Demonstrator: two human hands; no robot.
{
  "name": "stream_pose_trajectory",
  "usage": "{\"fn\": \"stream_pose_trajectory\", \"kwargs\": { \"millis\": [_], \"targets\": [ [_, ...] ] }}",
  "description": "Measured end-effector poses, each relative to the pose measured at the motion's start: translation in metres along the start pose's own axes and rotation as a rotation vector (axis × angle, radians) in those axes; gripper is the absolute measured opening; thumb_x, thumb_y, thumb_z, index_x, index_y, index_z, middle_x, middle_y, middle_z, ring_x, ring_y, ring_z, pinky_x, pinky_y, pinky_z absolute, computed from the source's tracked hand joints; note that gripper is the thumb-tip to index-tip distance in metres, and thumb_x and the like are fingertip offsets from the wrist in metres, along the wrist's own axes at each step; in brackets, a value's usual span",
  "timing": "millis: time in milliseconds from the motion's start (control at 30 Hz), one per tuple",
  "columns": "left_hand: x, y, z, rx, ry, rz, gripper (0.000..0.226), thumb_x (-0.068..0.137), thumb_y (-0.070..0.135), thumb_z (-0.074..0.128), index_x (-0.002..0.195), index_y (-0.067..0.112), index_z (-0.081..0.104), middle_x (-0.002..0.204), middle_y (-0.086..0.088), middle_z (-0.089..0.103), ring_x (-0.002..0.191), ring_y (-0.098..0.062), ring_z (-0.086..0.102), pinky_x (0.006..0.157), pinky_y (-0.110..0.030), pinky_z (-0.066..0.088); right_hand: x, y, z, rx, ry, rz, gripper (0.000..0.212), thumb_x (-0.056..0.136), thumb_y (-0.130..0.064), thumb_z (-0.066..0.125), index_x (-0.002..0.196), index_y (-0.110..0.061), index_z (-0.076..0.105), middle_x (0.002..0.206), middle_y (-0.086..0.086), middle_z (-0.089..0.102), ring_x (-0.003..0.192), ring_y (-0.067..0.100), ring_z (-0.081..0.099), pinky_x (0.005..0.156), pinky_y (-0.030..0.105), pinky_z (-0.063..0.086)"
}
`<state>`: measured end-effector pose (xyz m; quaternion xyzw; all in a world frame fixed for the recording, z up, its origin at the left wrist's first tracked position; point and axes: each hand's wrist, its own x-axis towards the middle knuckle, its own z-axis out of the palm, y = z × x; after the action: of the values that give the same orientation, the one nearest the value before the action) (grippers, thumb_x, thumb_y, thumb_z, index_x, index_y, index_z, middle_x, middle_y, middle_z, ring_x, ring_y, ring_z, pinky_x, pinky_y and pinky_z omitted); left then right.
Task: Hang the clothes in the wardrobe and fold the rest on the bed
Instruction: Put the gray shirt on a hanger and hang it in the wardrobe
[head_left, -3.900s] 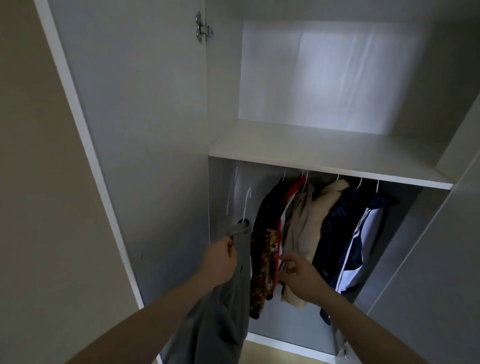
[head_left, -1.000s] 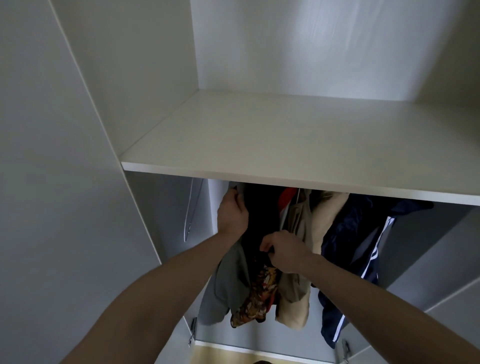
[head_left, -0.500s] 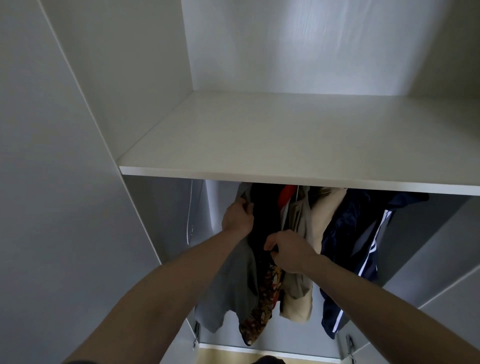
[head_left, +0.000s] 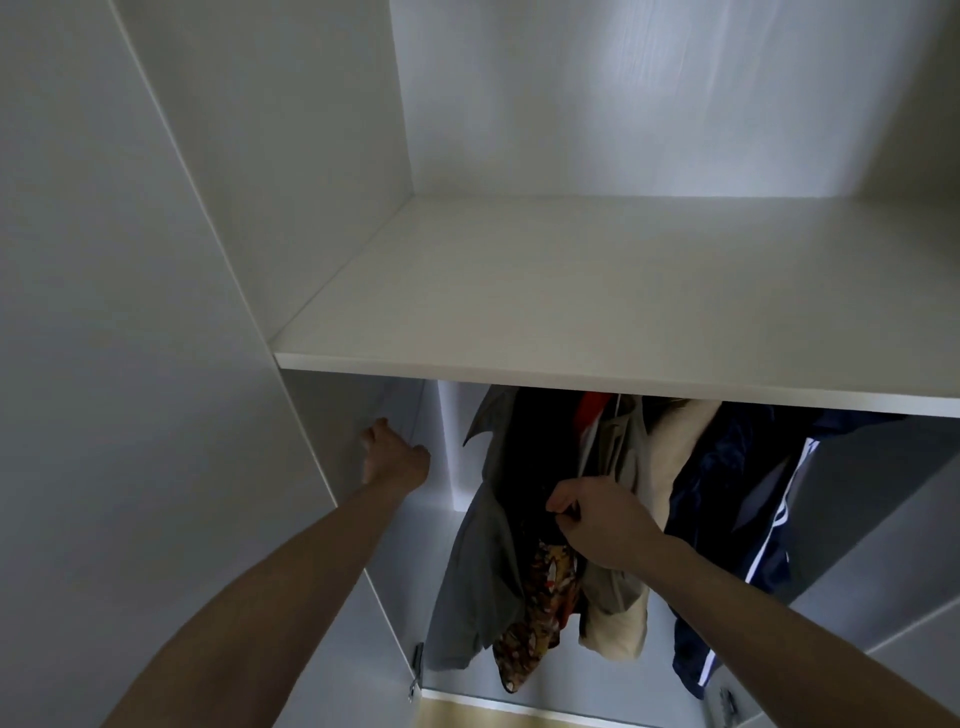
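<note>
The grey shirt (head_left: 480, 551) hangs at the left end of the row under the wardrobe shelf (head_left: 571, 322); the rail and hanger hooks are hidden behind the shelf edge. My left hand (head_left: 396, 457) is apart from the shirt, reaching to the wardrobe's left inner wall; its fingers point away and I cannot see what they touch. My right hand (head_left: 597, 522) pinches the dark garment (head_left: 535, 457) that hangs right beside the grey shirt, with its floral-patterned lower part (head_left: 540, 608) dangling below.
Further right hang a red garment (head_left: 592, 410), a beige garment (head_left: 675, 467) and a navy jacket with white stripes (head_left: 737, 499). The open door (head_left: 130, 389) fills the left side, with a hinge (head_left: 415, 670) low down. A strip of wooden floor (head_left: 467, 714) shows below.
My left hand has let go of the grey shirt's collar and moved left to the wardrobe's side wall. The grey shirt now hangs by itself. My right hand stays on the dark garment.
</note>
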<state>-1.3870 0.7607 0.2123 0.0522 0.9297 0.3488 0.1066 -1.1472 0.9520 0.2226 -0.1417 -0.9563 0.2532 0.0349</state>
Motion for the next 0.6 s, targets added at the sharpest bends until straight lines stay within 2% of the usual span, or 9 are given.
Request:
{"fn": "stream_pose_trajectory", "kwargs": {
  "millis": [67, 133, 200, 300, 367, 467, 533, 600],
  "targets": [
    [0.006, -0.002, -0.005, 0.058, -0.072, -0.048, 0.06, 0.099, 0.016, 0.054, 0.154, 0.006, 0.033, 0.152, -0.02, 0.044, 0.132, -0.041, 0.053, 0.106, -0.046, 0.048, -0.001, -0.001, 0.0, 0.018, 0.015, -0.004, 0.027, 0.098, -0.014, 0.06, 0.121, -0.019, 0.074, 0.122, -0.005, 0.072, 0.112, 0.008, 0.063, 0.091, 0.006, 0.039],
    [0.012, -0.002, -0.007, 0.143, -0.09, -0.023, 0.043, 0.101, 0.012, 0.053, 0.143, 0.007, 0.051, 0.142, -0.017, 0.058, 0.128, -0.036, 0.058, 0.101, -0.039, 0.052, -0.004, -0.002, -0.001, 0.026, 0.022, -0.01, 0.026, 0.098, -0.015, 0.06, 0.119, -0.02, 0.075, 0.121, -0.006, 0.072, 0.111, 0.006, 0.064, 0.09, 0.004, 0.038],
    [0.013, 0.0, -0.006, 0.196, -0.069, 0.014, 0.033, 0.102, 0.012, 0.053, 0.133, 0.008, 0.062, 0.134, -0.013, 0.065, 0.123, -0.034, 0.063, 0.095, -0.038, 0.054, -0.008, -0.002, -0.001, 0.042, 0.028, -0.011, 0.025, 0.098, -0.015, 0.062, 0.117, -0.021, 0.076, 0.12, -0.007, 0.073, 0.11, 0.006, 0.064, 0.092, 0.007, 0.041],
    [0.007, 0.003, -0.003, 0.05, 0.012, 0.013, 0.031, 0.103, 0.015, 0.052, 0.129, 0.013, 0.068, 0.124, -0.015, 0.071, 0.114, -0.036, 0.067, 0.091, -0.037, 0.055, -0.014, -0.001, -0.003, 0.057, 0.03, 0.001, 0.024, 0.098, -0.018, 0.062, 0.116, -0.025, 0.076, 0.119, -0.01, 0.072, 0.11, 0.005, 0.065, 0.093, 0.01, 0.044],
    [0.005, 0.005, -0.001, -0.088, 0.035, 0.009, 0.031, 0.101, 0.012, 0.052, 0.127, 0.013, 0.069, 0.122, -0.016, 0.071, 0.111, -0.038, 0.067, 0.093, -0.039, 0.056, -0.017, 0.001, -0.004, 0.067, 0.028, 0.013, 0.023, 0.098, -0.02, 0.062, 0.115, -0.026, 0.076, 0.118, -0.011, 0.072, 0.109, 0.003, 0.064, 0.089, 0.005, 0.041],
    [-0.002, 0.008, 0.002, -0.324, -0.022, 0.014, 0.03, 0.098, 0.0, 0.048, 0.123, -0.003, 0.066, 0.122, -0.029, 0.067, 0.111, -0.049, 0.065, 0.094, -0.056, 0.055, -0.023, 0.002, -0.004, 0.073, 0.028, 0.02, 0.023, 0.098, -0.019, 0.062, 0.112, -0.027, 0.077, 0.116, -0.012, 0.073, 0.107, 0.003, 0.065, 0.085, -0.001, 0.037],
    [-0.011, 0.009, 0.001, -0.371, -0.034, 0.013, 0.029, 0.097, -0.003, 0.048, 0.12, -0.007, 0.064, 0.121, -0.032, 0.066, 0.111, -0.051, 0.064, 0.094, -0.06, 0.054, -0.028, 0.002, -0.005, 0.088, 0.018, 0.016, 0.023, 0.097, -0.017, 0.063, 0.111, -0.026, 0.078, 0.116, -0.011, 0.074, 0.105, 0.003, 0.066, 0.091, 0.006, 0.046],
    [-0.025, 0.006, 0.0, -0.309, -0.018, 0.01, 0.028, 0.097, 0.001, 0.052, 0.121, 0.001, 0.067, 0.118, -0.025, 0.07, 0.108, -0.045, 0.067, 0.093, -0.054, 0.057, -0.034, -0.001, -0.003, 0.105, 0.009, 0.008, 0.024, 0.096, -0.015, 0.063, 0.112, -0.026, 0.079, 0.115, -0.012, 0.074, 0.104, 0.002, 0.066, 0.095, 0.014, 0.05]
  ]
}}
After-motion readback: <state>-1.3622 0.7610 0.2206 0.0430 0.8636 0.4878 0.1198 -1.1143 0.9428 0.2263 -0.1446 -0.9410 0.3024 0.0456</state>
